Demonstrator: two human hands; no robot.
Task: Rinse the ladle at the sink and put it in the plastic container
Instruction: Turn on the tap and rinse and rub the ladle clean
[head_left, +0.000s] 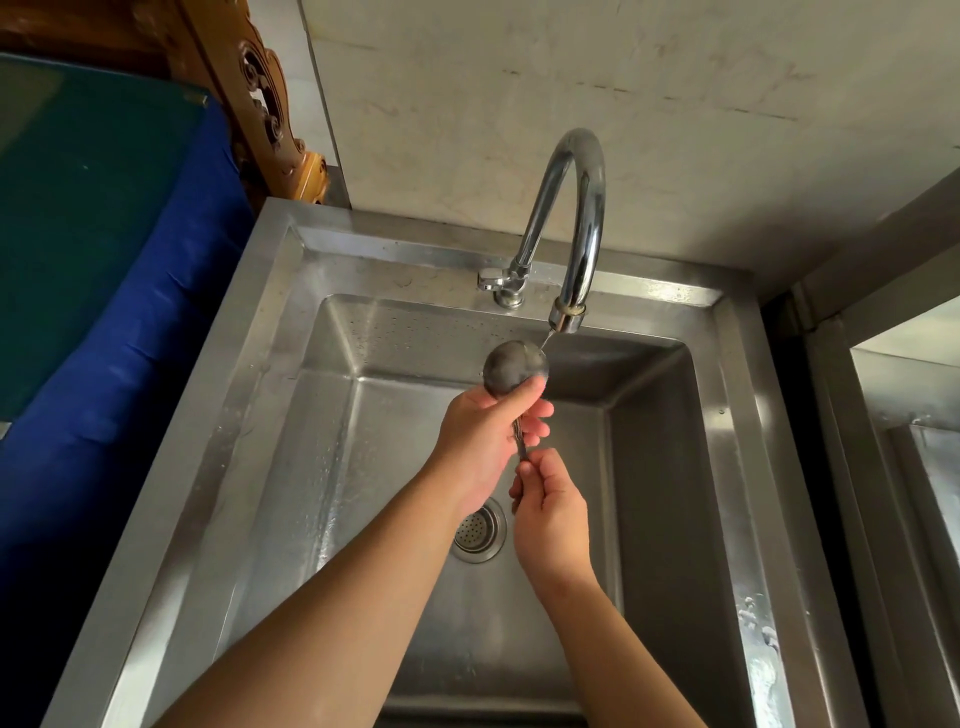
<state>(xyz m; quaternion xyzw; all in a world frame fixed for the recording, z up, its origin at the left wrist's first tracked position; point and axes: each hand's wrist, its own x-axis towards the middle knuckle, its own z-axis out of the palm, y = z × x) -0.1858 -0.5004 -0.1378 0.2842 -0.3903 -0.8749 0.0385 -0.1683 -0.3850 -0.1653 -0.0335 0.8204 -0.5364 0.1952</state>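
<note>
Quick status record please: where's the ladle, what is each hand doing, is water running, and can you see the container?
ladle: held over the sink basin, bowl just under the tap spout
left hand: grip closed on the ladle at the neck, just below the bowl
right hand: grip closed on the lower handle
water: a thin stream falls from the spout onto the bowl's edge
drain: strainer in place, below the hands
container: not in view
stage: rinsing; ladle not yet put away
</note>
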